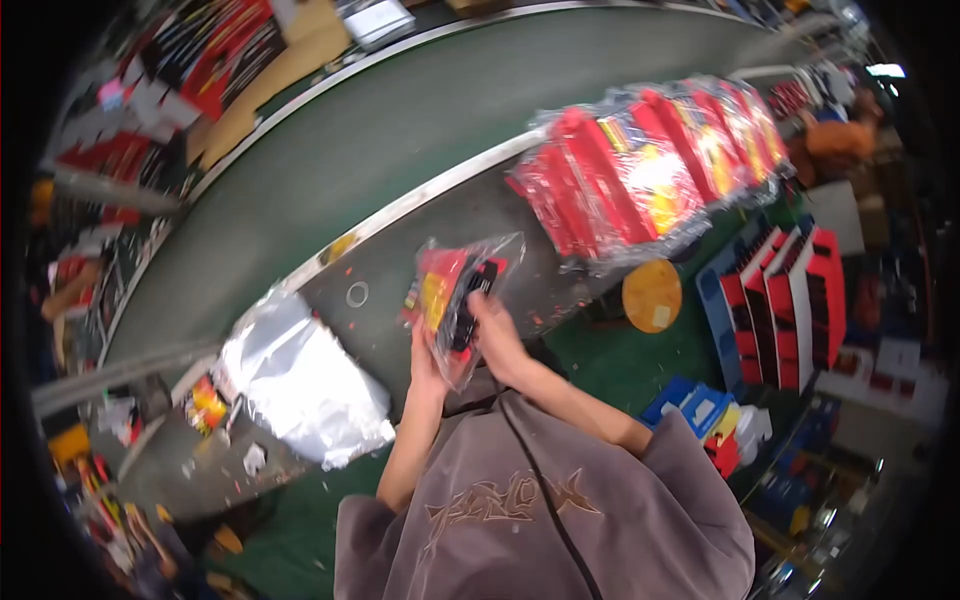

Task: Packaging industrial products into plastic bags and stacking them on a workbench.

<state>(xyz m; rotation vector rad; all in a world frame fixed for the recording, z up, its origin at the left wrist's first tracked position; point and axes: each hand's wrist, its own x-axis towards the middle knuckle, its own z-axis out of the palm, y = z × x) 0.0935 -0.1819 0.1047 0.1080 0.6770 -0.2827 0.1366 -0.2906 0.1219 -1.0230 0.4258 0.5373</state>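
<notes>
Close in front of my body, both hands hold a clear plastic bag with a red and yellow card and a black item inside. What kind of item it is, I cannot make out. My left hand grips the bag's lower left side. From the right, my right hand presses it with the thumb over the black part. On the worktop to the left lies a stack of clear, shiny plastic bags. Several filled red and yellow packages in clear bags stand in a row at the right.
Beyond the worktop runs a wide green-grey conveyor belt with a pale metal edge. A thin ring lies near the bags. At right are a round stool, red boxes and a person in orange.
</notes>
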